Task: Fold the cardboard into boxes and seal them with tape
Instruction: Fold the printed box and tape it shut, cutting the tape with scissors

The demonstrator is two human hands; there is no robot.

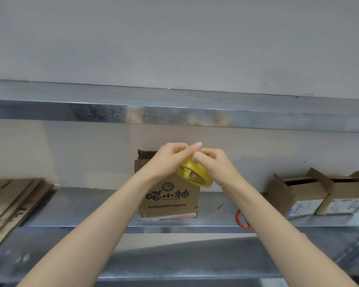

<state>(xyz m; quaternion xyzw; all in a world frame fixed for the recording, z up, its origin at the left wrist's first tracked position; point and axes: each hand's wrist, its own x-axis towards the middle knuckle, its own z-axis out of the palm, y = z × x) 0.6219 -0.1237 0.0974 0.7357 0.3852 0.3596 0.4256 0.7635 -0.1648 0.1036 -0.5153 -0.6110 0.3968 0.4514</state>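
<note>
A yellow roll of tape (197,176) is held up in front of me, above a printed cardboard box (170,200) that stands on the steel shelf (87,206). My left hand (166,160) grips the roll from the left, fingers curled over its top. My right hand (210,161) pinches at the roll's upper edge, right where the two hands meet. The box's top flaps stick up behind my hands and are partly hidden.
Flattened cardboard sheets (15,206) are stacked at the shelf's left end. Two open boxes (319,194) with labels stand at the right. A red ring-shaped handle (241,220) lies by my right forearm. A steel upper shelf (174,108) runs overhead.
</note>
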